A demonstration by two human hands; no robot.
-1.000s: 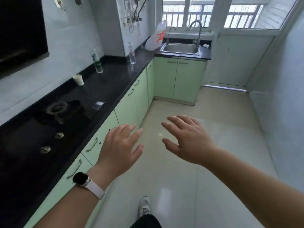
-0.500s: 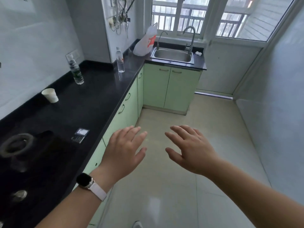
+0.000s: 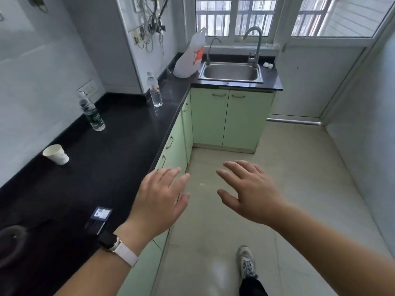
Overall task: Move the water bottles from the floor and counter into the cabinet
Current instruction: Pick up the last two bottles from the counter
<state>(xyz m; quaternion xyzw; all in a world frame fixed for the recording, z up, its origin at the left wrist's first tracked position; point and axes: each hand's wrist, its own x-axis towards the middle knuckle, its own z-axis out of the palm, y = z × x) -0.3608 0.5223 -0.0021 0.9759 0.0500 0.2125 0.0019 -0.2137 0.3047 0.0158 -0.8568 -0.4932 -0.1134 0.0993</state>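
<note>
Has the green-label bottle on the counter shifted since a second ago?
No. The green-label bottle stands by the same wall socket on the counter; only the camera has advanced toward the sink.

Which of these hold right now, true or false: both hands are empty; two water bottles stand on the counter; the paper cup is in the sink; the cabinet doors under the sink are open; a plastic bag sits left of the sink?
1. Both hands are empty. True: the left hand and right hand are spread open over the floor, holding nothing.
2. Two water bottles stand on the counter. True: the green-label bottle near the wall and the red-label bottle farther along, both upright.
3. The paper cup is in the sink. False: the paper cup stands on the counter; nothing shows in the sink.
4. The cabinet doors under the sink are open. False: the cabinet doors are shut.
5. A plastic bag sits left of the sink. True: the plastic bag stands there.
</note>
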